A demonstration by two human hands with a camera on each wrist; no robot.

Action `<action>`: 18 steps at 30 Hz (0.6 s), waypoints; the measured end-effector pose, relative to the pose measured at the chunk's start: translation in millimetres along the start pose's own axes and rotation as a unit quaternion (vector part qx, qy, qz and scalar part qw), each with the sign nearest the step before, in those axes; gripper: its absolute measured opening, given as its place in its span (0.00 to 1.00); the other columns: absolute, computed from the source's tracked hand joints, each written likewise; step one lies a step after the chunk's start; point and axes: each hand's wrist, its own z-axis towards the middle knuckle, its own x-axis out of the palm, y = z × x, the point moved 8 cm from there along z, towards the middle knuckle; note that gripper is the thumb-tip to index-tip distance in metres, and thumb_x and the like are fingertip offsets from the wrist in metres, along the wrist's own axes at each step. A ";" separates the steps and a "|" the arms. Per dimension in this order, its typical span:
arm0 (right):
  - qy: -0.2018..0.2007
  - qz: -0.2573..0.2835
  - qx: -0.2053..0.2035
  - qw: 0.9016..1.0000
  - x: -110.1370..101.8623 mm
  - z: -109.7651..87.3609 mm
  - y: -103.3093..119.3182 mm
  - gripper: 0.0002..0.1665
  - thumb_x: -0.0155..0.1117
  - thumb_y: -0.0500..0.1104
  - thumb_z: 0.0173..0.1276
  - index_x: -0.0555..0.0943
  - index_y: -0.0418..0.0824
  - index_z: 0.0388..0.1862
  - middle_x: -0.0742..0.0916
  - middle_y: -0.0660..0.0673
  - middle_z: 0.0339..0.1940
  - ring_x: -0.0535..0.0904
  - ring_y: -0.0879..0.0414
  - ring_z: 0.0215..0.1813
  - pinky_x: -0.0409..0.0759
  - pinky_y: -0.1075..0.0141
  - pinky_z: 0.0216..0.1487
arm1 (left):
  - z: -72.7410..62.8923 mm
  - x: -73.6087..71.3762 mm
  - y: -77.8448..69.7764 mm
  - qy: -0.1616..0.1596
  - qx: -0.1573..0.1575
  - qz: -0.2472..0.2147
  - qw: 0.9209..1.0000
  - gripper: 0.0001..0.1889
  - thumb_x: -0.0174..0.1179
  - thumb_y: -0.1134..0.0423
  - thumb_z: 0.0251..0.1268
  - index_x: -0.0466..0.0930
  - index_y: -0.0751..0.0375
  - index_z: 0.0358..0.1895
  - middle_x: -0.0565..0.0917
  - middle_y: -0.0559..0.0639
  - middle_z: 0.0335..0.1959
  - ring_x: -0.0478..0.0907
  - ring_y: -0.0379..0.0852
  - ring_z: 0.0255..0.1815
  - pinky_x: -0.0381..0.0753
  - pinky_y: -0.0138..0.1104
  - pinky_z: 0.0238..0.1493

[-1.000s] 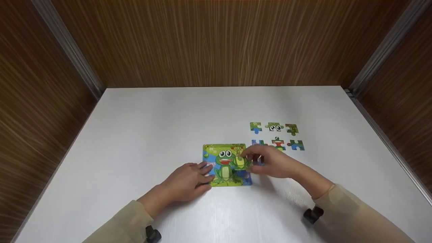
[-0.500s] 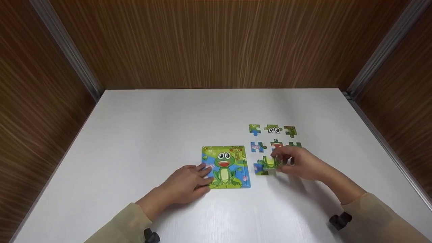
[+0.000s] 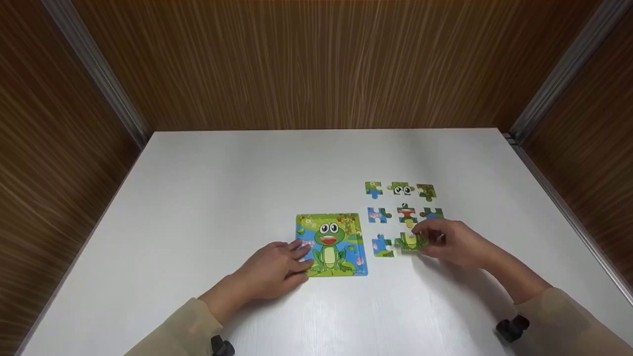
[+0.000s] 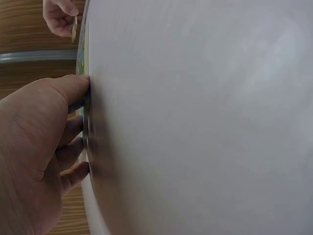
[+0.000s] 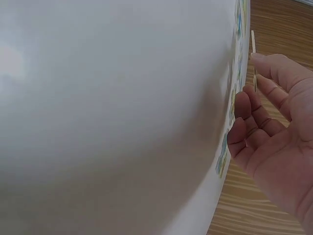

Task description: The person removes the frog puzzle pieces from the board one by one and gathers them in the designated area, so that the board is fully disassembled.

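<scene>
A square board printed with a green frog [image 3: 341,240] lies on the table near its middle. My left hand [image 3: 272,269] rests its fingers on the board's left edge; in the left wrist view the thumb and fingertips of the left hand [image 4: 36,132] touch the rim. To the right, my right hand [image 3: 457,242] pinches a jigsaw piece showing the frog's belly [image 3: 409,241] between thumb and finger. Seen edge-on in the right wrist view, the held belly piece [image 5: 253,41] stands off the tabletop. A blue and green corner piece [image 3: 382,247] lies just left of it.
Loose pieces lie in rows on the white table [image 3: 222,188], among them an eyes piece [image 3: 401,190] and a mouth piece [image 3: 406,214]. Beside the right fingers is a blue-green edge piece [image 3: 432,213]. Wood-grain walls [image 3: 316,64] stand behind and at both sides.
My right hand has carried the belly piece rightward, away from the board to the loose pieces, uncovering the board's right side and the corner piece. My left hand has stayed put.
</scene>
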 end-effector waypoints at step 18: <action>-0.013 -0.002 0.029 0.999 1.3 -8.6 -13.4 0.24 0.81 0.35 0.62 0.87 0.42 0.57 0.85 0.48 0.46 0.77 0.51 0.45 0.79 0.68 0.42 | -0.1 2.1 2.6 0.008 -0.014 -0.020 1.000 0.22 0.54 0.51 0.82 0.83 0.54 0.70 0.74 0.56 0.76 0.66 0.56 0.80 0.70 0.53 0.75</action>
